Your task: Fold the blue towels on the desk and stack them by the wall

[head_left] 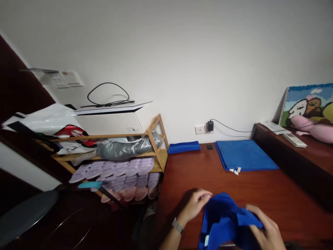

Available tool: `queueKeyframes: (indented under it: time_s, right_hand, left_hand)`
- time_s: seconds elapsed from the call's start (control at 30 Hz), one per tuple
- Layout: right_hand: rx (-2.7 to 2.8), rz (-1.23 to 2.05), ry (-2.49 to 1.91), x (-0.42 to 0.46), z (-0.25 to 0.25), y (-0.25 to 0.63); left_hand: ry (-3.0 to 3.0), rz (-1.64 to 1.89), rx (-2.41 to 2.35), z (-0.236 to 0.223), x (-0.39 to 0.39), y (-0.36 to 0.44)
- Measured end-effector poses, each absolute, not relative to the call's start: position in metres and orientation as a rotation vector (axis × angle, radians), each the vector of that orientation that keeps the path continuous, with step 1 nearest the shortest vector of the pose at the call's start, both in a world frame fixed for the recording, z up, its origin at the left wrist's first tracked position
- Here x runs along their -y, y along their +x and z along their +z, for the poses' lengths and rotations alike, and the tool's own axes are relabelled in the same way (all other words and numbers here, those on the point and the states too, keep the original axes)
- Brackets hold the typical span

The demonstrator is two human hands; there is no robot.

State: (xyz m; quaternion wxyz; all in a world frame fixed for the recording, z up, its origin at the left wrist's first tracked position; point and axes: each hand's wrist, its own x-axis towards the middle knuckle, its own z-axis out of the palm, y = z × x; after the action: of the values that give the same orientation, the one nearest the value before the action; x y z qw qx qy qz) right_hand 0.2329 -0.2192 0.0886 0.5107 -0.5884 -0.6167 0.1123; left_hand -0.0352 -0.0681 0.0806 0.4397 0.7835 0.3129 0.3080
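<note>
At the near edge of the reddish-brown bench (187, 177), seen from the head camera, a crumpled blue cloth (221, 222) lies between two bare hands, its folds raised and loose and a small white tag showing low on its left side. The left hand (196, 205), with a watch (177, 225) on its wrist, has its thumb and fingertips close together at the cloth's upper left corner; whether that grip is clamped on the fabric or only touching it, I cannot tell. The right hand (267, 229), slightly blurred, has its grip closed on the cloth's right side, with fabric between thumb and fingers. Farther back, near the wall, a flat folded blue cloth (244, 155) rests on the right part of the bench, with white tags at its front edge. A narrow folded blue bundle (184, 147) lies at the back left corner, and between the two is a small dark square fitting (209, 147). Above them a black plug (210, 125) sits in a wall socket, its cable running right. On the raised ledge to the right are a white remote (294, 140), a pink plush toy (314, 128) and a colourful picture (307, 104). Left of the bench, a wooden rack (162, 156) holds a white box (111, 123), a grey plastic-wrapped item (127, 147) and rows of lilac and pink slippers (132, 167).
</note>
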Motion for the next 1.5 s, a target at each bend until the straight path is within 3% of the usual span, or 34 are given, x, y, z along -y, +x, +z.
queueKeyframes:
  time_s: [0.23, 0.43, 0.6, 0.67, 0.93, 1.2, 1.5]
  right_hand:
    - [1.594, 0.188, -1.288, 0.189, 0.149, 0.233]
    - [1.319, -0.141, -1.613, 0.173, 0.187, 0.203]
    - [1.383, 0.594, -1.505, 0.218, 0.131, 0.155]
    - [1.326, 0.737, -1.443, 0.232, 0.108, 0.144]
    - [1.240, 0.754, -1.370, 0.249, 0.103, 0.154]
    - [0.928, 1.114, -1.150, 0.261, 0.111, 0.156]
    - [0.815, 1.285, -1.148, 0.262, 0.119, 0.160]
  left_hand:
    - [1.739, 0.690, -0.824, 0.085, 0.164, -0.037]
    - [1.272, 0.986, -0.780, 0.099, 0.180, -0.006]
    - [1.148, 1.139, -0.823, 0.105, 0.181, 0.011]
    - [1.143, 1.139, -0.867, 0.104, 0.182, 0.012]
    - [1.161, 1.112, -0.718, 0.113, 0.193, 0.010]
    - [1.136, 1.273, -0.785, 0.107, 0.185, 0.003]
    - [1.488, 1.151, -0.947, 0.120, 0.198, -0.006]
